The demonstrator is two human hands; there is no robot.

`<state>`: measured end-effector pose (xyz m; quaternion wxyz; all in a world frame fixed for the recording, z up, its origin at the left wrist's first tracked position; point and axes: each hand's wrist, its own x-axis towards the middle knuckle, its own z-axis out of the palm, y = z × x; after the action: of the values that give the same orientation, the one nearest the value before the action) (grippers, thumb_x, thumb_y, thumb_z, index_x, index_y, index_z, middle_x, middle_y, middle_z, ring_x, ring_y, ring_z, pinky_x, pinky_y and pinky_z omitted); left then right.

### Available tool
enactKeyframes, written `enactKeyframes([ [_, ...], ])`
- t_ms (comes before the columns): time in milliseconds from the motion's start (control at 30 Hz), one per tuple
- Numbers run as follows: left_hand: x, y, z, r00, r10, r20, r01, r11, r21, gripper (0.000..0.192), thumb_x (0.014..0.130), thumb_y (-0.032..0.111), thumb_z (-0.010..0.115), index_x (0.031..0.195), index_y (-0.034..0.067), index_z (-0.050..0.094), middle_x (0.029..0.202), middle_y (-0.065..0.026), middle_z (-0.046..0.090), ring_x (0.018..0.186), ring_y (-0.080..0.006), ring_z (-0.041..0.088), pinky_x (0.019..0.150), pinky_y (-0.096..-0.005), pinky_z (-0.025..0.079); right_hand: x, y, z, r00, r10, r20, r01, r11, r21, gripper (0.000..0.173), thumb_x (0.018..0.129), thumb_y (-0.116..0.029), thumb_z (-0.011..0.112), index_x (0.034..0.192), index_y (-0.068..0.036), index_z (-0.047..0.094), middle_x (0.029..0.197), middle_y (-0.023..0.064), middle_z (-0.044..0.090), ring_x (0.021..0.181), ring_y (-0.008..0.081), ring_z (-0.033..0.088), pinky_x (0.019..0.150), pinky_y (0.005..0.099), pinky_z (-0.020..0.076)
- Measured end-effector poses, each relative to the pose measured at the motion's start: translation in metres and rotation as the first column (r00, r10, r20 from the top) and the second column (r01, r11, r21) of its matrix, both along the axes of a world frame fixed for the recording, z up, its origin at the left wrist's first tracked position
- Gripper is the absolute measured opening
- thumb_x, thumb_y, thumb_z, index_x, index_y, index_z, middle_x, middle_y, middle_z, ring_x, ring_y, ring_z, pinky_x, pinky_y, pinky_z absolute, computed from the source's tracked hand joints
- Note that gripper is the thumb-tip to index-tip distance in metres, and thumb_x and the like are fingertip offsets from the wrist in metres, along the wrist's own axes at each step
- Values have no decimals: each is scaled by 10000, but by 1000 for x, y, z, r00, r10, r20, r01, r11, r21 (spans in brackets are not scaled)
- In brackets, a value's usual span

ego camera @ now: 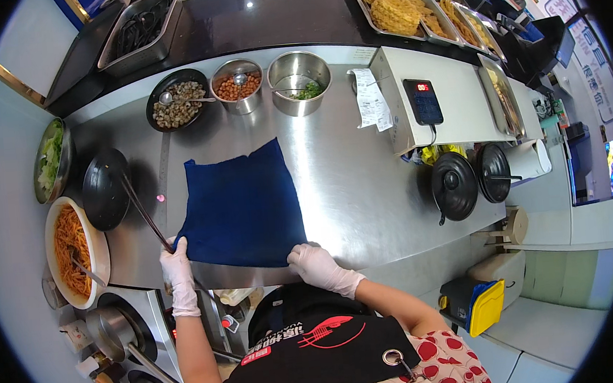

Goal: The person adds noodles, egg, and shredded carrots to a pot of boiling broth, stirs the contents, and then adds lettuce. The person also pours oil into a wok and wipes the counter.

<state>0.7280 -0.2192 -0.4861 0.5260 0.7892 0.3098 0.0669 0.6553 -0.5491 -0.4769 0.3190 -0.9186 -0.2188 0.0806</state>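
Note:
A dark blue cloth [243, 207] lies spread on the stainless steel worktop [349, 188] in front of me. At its near left corner, my left hand [176, 269] in a thin white glove grips the edge. The same hand holds a pair of long dark chopsticks [145, 212], which slant away to the left over a black bowl [105, 190]. My right hand [320, 266], gloved alike, has its fingers closed on the near right corner of the cloth. A small pink scrap [160, 198] lies to the left of the cloth.
Along the back stand a black bowl of small shellfish-like pieces [180, 105], a pot of peanuts [237, 88] and a pot with chopped greens [301, 84]. Shredded orange food fills a white bowl [105, 261] at left. Black lids [453, 185] hang at right, below a white box [437, 73].

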Motion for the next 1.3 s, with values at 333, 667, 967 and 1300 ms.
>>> enactKeyframes([
  [333,-14,23,8,995,-58,86,27,946,323,201,888,129,614,956,-59,634,837,-72,651,747,-141,580,698,-300,477,-103,-202,15,-44,-993,-109,957,-73,279,271,966,-207,531,900,48,594,733,61,580,643,126,498,606,326,450],
  [667,-24,-30,55,990,-22,137,20,1000,15,180,943,200,583,921,26,626,747,22,605,479,-6,304,425,-206,235,-79,-343,-7,-98,-804,-587,854,-371,366,182,861,-160,595,759,-14,560,579,68,555,409,136,483,365,274,352],
  [967,-88,-4,61,970,130,206,-100,984,-148,159,954,177,558,985,43,640,769,7,637,453,6,340,403,-180,231,-46,-200,58,227,-859,-458,946,83,314,216,847,-95,585,648,-26,536,527,27,502,402,113,446,382,279,339],
  [1300,-139,15,71,957,191,219,-130,956,-263,121,954,151,561,975,59,637,774,18,631,447,11,316,399,-175,226,77,-8,28,603,-448,-660,782,497,376,190,887,-86,510,949,47,631,633,54,588,432,101,474,405,253,365],
])
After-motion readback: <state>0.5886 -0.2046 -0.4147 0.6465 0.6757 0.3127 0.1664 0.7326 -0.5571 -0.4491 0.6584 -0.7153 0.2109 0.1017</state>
